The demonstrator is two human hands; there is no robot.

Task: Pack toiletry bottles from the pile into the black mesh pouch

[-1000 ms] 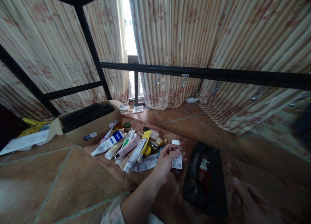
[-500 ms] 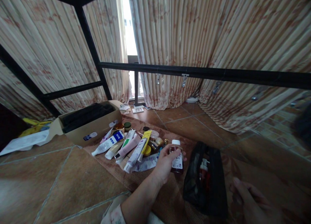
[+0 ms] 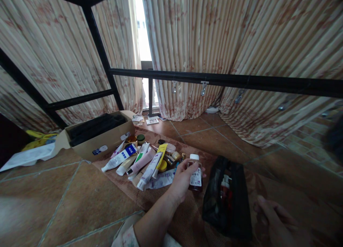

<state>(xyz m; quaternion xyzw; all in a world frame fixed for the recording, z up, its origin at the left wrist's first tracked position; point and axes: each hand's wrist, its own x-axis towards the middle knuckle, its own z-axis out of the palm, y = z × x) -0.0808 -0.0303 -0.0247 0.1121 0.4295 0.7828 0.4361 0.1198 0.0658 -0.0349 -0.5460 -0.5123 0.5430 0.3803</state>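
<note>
Left hand (image 3: 182, 181): wrapped around the bottle (image 3: 197, 179), at ten o'clock from the bag (image 3: 241, 204).
Bottle: could drop if that grip loosens.
Bag: soft sides could sag shut; base of the red bottle (image 3: 224, 192) inside is hidden.
Tubes (image 3: 144, 163): bottle's nine o'clock; a nudge could scatter them.
Right hand (image 3: 276, 216): bag's four o'clock; too dim to tell whether open or closed.

The left hand (image 3: 182, 178) grips a white-capped dark bottle (image 3: 197, 179) upright, its label facing the camera. Just beside it, an open black pouch (image 3: 241, 207) holds red containers (image 3: 225, 190) with pale tops. The right hand (image 3: 276, 216), dim and curled, is near the pouch's other side. Tubes (image 3: 144, 163) lie heaped on a brown mat (image 3: 152, 201), near a cardboard box (image 3: 111, 142); patterned curtains (image 3: 203, 33) hang behind a black metal frame (image 3: 214, 78).
</note>
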